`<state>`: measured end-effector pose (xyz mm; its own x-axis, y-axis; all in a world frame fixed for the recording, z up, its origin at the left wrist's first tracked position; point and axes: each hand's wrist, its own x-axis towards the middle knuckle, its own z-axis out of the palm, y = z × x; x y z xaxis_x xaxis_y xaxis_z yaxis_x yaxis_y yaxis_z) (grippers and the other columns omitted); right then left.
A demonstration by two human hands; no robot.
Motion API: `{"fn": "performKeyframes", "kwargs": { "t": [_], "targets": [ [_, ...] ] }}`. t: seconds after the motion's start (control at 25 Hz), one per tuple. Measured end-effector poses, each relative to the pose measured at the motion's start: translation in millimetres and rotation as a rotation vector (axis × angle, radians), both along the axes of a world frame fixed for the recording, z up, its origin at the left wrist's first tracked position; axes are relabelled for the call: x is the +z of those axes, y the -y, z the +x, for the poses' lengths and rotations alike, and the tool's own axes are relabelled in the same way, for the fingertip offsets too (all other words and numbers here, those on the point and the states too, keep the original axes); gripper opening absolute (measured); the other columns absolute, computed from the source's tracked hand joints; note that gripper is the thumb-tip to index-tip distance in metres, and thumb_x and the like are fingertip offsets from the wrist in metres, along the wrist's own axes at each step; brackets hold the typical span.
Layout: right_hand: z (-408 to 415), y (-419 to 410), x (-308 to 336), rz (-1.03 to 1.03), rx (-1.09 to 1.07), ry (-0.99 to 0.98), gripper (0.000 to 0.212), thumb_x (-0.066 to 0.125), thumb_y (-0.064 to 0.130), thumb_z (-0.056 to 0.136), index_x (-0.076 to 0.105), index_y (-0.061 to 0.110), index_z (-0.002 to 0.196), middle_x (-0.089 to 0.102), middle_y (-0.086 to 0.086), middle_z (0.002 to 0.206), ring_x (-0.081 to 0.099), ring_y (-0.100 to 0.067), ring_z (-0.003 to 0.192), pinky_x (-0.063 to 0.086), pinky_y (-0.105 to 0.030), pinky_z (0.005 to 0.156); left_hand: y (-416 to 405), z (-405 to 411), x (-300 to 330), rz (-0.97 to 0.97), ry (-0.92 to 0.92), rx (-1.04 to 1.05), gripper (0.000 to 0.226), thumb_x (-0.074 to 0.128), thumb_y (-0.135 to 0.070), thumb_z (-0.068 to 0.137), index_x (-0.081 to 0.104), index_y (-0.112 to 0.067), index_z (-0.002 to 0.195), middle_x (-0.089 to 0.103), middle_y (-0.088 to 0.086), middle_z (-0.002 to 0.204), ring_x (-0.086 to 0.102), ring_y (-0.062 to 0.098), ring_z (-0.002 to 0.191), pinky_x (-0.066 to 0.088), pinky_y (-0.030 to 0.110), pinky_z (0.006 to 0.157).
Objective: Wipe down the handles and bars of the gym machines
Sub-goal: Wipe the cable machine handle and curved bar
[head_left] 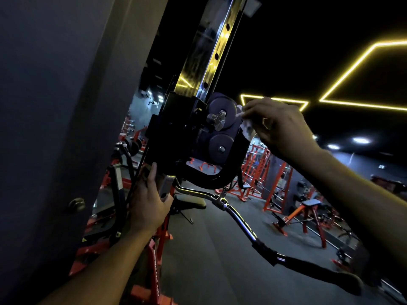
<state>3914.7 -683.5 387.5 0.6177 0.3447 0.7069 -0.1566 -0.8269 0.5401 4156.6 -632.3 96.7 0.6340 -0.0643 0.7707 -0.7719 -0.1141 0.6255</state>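
At centre of scene: black pulley carriage [198,137] with 2 round wheels, mounted on chrome upright [217,45]. Right hand [279,126] pinches white cloth [245,125] against carriage's right edge. Left hand [149,199] grips carriage's lower left corner. Chrome bar [242,225] with black grips hangs below.
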Motion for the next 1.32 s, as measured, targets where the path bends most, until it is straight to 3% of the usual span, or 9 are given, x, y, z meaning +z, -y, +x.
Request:
{"fn": "performKeyframes", "kwargs": {
  "t": [0.12, 0.2, 0.32, 0.44, 0.6, 0.72, 0.84, 1.04, 1.32],
  "targets": [
    [12.2, -8.8, 14.7, 0.403, 0.068, 0.083, 0.013, 0.062, 0.009, 0.095, 0.074, 0.014, 0.096, 0.071, 0.006, 0.089, 0.063, 0.007, 0.071, 0.045, -0.008, 0.064, -0.5, 1.9, -0.2, -0.006, 0.004, 0.004, 0.119, 0.09, -0.021, 0.075, 0.011, -0.026, 0.163, 0.045, 0.026, 0.146, 0.047, 0.042, 0.136, 0.047, 0.056, 0.108],
    [14.5, -0.4, 23.7, 0.791, 0.137, 0.092, 0.017, 0.059, 0.007, 0.097, 0.074, 0.013, 0.093, 0.071, 0.001, 0.084, 0.06, 0.007, 0.061, 0.048, -0.01, 0.057, -0.5, 3.8, -0.6, -0.002, 0.01, 0.0, 0.119, 0.089, -0.021, 0.075, 0.009, -0.026, 0.163, 0.043, 0.025, 0.149, 0.044, 0.041, 0.139, 0.046, 0.055, 0.11],
    [13.0, 18.9, 7.6, 1.372, 0.373, 0.153, 0.02, 0.056, -0.001, 0.096, 0.072, 0.002, 0.108, 0.071, -0.015, 0.104, 0.066, -0.018, 0.086, 0.061, -0.035, 0.08, 0.6, 4.4, -1.5, -0.003, -0.007, -0.025, 0.122, 0.09, -0.022, 0.075, 0.005, -0.03, 0.163, 0.042, 0.024, 0.15, 0.044, 0.039, 0.139, 0.047, 0.054, 0.109],
    [21.7, 18.2, -34.2, 1.653, 0.54, 0.04, 0.034, 0.041, -0.004, 0.1, 0.065, 0.003, 0.123, 0.072, -0.016, 0.109, 0.07, -0.017, 0.084, 0.059, -0.027, 0.066, 1.9, 4.0, -1.4, -0.021, 0.007, -0.017, 0.123, 0.091, -0.02, 0.073, 0.008, -0.028, 0.164, 0.043, 0.025, 0.148, 0.045, 0.041, 0.138, 0.047, 0.055, 0.108],
    [38.2, 11.7, -55.6, 1.87, 0.946, 0.035, 0.038, 0.034, -0.011, 0.096, 0.063, -0.002, 0.117, 0.074, -0.02, 0.107, 0.072, -0.026, 0.093, 0.06, -0.041, 0.091, 1.5, 3.6, -1.8, -0.038, 0.013, -0.018, 0.121, 0.09, -0.018, 0.074, 0.01, -0.026, 0.164, 0.044, 0.025, 0.149, 0.045, 0.04, 0.139, 0.048, 0.054, 0.108],
    [39.9, 12.7, -49.5, 1.965, 1.172, -0.007, 0.032, 0.038, 0.007, 0.097, 0.06, -0.003, 0.117, 0.071, -0.019, 0.098, 0.069, -0.027, 0.084, 0.059, -0.039, 0.086, 0.4, 3.1, -1.3, -0.035, 0.024, -0.014, 0.12, 0.09, -0.019, 0.074, 0.009, -0.027, 0.164, 0.046, 0.024, 0.148, 0.045, 0.039, 0.139, 0.048, 0.055, 0.108],
    [47.7, 15.7, -50.7, 1.943, 1.193, -0.068, 0.035, 0.038, 0.024, 0.101, 0.063, 0.003, 0.115, 0.067, -0.012, 0.092, 0.064, -0.021, 0.079, 0.057, -0.034, 0.076, -1.0, 1.4, -0.4, -0.048, 0.027, -0.015, 0.121, 0.09, -0.019, 0.074, 0.01, -0.028, 0.163, 0.044, 0.023, 0.151, 0.043, 0.037, 0.142, 0.044, 0.051, 0.112],
    [57.7, 12.9, -90.2, 1.902, 1.122, -0.069, 0.029, 0.037, 0.018, 0.098, 0.064, 0.007, 0.096, 0.057, -0.009, 0.08, 0.054, -0.02, 0.067, 0.047, -0.034, 0.068, -2.1, -0.8, 1.4, -0.015, 0.017, 0.012, 0.118, 0.088, -0.023, 0.077, 0.008, -0.029, 0.163, 0.047, 0.023, 0.148, 0.045, 0.037, 0.139, 0.036, 0.038, 0.111],
    [71.0, 9.4, -171.2, 2.013, 1.283, 0.102, 0.037, 0.035, 0.018, 0.102, 0.067, 0.001, 0.093, 0.067, -0.013, 0.079, 0.067, -0.024, 0.082, 0.048, -0.034, 0.091, -3.7, -2.4, 0.1, 0.017, -0.018, 0.03, 0.118, 0.085, -0.031, 0.081, 0.002, -0.034, 0.163, 0.042, 0.019, 0.153, 0.042, 0.032, 0.142, 0.04, 0.04, 0.114]
  ]
}}
